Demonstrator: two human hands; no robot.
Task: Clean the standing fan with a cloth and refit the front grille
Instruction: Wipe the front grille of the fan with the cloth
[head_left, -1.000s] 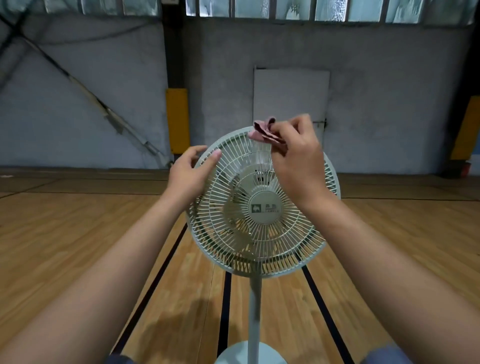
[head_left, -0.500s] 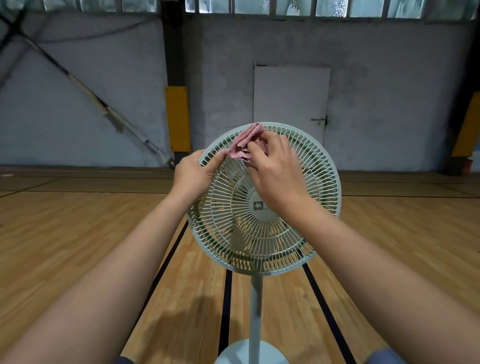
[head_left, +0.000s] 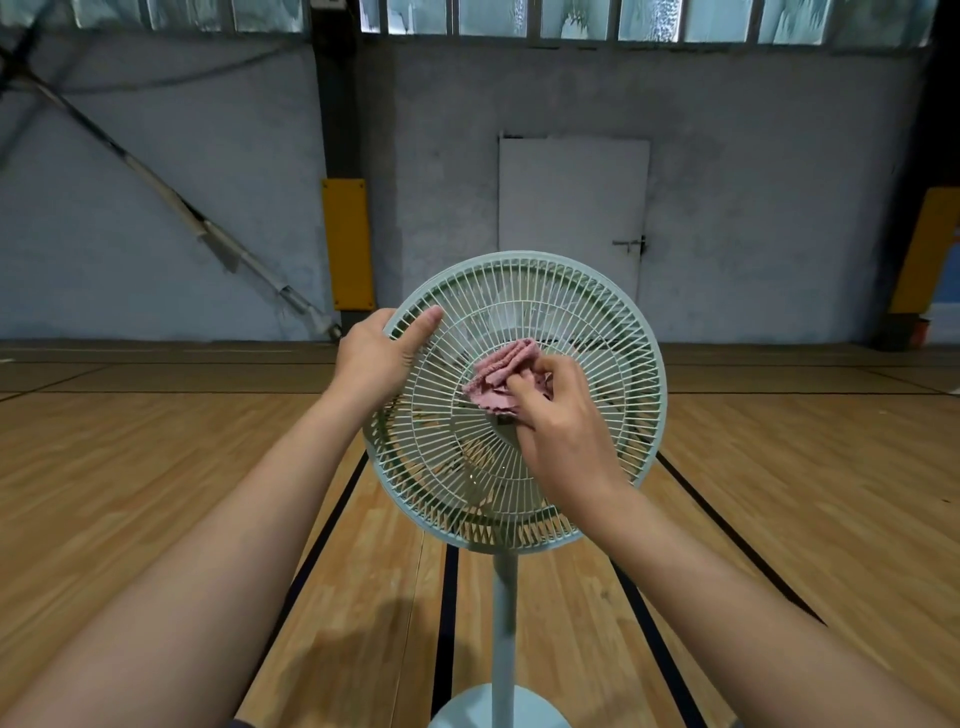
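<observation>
A pale green standing fan stands in front of me, its round front grille (head_left: 587, 332) fitted on the head and facing me. My left hand (head_left: 376, 356) grips the grille's upper left rim, thumb lying across the wires. My right hand (head_left: 558, 428) holds a crumpled pink cloth (head_left: 498, 382) and presses it against the grille near the centre hub, which the hand and cloth hide. The blades show dimly behind the wires. The fan's pole (head_left: 503, 618) runs down to a round base (head_left: 498, 709) at the bottom edge.
The fan stands on a wooden sports floor (head_left: 156, 467) with black lines. A grey wall with a white door (head_left: 574, 208) lies well behind, with yellow padded posts (head_left: 347, 244) at left and far right.
My right hand has carried the cloth from the top of the grille down to its centre. My left hand stays on the upper left rim.
</observation>
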